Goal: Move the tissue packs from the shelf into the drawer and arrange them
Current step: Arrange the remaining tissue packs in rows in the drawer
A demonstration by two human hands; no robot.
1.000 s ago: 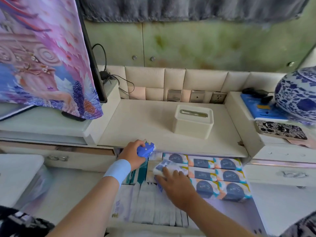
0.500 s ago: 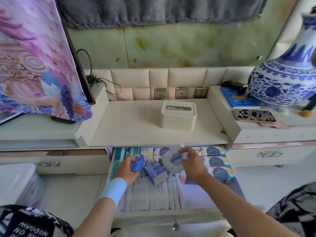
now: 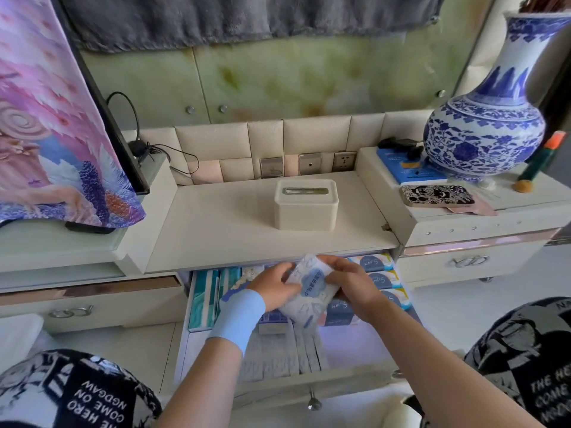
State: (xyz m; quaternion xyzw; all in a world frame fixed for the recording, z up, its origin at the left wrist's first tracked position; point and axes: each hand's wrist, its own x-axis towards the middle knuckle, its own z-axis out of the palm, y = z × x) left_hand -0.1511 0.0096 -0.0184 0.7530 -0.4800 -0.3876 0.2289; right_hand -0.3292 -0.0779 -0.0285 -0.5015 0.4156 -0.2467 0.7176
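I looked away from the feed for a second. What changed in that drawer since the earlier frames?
The right hand lifted the white-and-blue tissue pack above the drawer; the left hand came across and grips it too, its small blue item no longer visible. The stacked packs and the tissue box stayed put.

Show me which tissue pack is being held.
The white pack with the blue cloud label, held by left hand and right hand; the orange-and-blue packs lie in the drawer.

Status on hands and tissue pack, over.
Left hand and right hand both gripping the soft white tissue pack with blue label. Pack held over open white drawer, not yet placed. No obstruction seen.
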